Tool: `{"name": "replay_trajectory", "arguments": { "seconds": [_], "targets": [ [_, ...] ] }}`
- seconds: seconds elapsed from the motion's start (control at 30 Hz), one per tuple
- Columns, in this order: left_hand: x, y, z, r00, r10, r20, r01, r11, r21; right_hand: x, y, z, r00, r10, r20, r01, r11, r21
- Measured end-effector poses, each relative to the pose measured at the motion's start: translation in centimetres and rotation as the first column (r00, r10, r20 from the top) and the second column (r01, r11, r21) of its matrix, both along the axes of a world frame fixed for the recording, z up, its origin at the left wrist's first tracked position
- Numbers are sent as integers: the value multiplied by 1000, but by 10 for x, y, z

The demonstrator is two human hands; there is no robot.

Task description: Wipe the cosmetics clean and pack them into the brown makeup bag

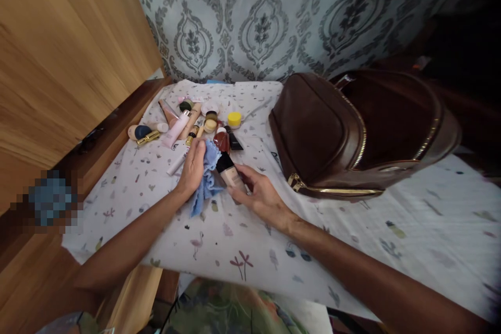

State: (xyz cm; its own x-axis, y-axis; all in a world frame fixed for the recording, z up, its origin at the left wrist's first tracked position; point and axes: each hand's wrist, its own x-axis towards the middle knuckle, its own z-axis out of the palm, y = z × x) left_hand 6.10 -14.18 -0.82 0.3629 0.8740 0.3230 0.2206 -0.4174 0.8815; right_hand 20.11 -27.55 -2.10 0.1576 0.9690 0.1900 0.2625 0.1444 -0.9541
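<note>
My left hand [192,167] is closed on a light blue cloth [207,180], pressing it against the black cap of a beige foundation bottle [231,173]. My right hand [260,195] grips that bottle from below and tilts it toward the cloth. Both hands are over a table covered with a white patterned cloth [274,240]. Just beyond the hands lies a cluster of cosmetics [188,120]: tubes, small jars, a dark red bottle [221,141] and a yellow-lidded pot [234,119].
A large brown leather bag [352,130] with gold zips lies on the table to the right of my hands. A wooden panel [58,52] stands at the left. Grey patterned wallpaper [266,15] runs behind the table.
</note>
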Motion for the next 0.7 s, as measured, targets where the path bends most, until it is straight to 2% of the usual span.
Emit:
{"name": "replay_trajectory", "arguments": {
  "seconds": [0.17, 0.27, 0.33, 0.47, 0.57, 0.7],
  "targets": [
    [-3, -4, -2, 999, -22, 24, 19, 992, 121, 0, 0, 1, 984, 32, -173, -46, 996, -77],
    [-4, -9, -1, 999, -40, -22, 44, 963, 264, -1, 1, 2, 976, 32, -215, -50, 996, -77],
    [-5, -11, 0, 997, -40, -67, 63, 920, 388, -1, 0, 4, 966, 38, -256, -60, 995, -80],
    [-6, -13, -1, 990, -67, -122, 127, 794, 594, -1, 0, 10, 922, 52, -384, -98, 990, -102],
    [-6, -17, -1, 977, -114, -181, 205, 736, 645, 0, 1, 13, 877, 52, -479, -101, 992, -77],
    [-5, -24, 3, 953, -197, -230, 301, 697, 651, 1, 4, 8, 836, 34, -547, -57, 998, -25]
  ]
}}
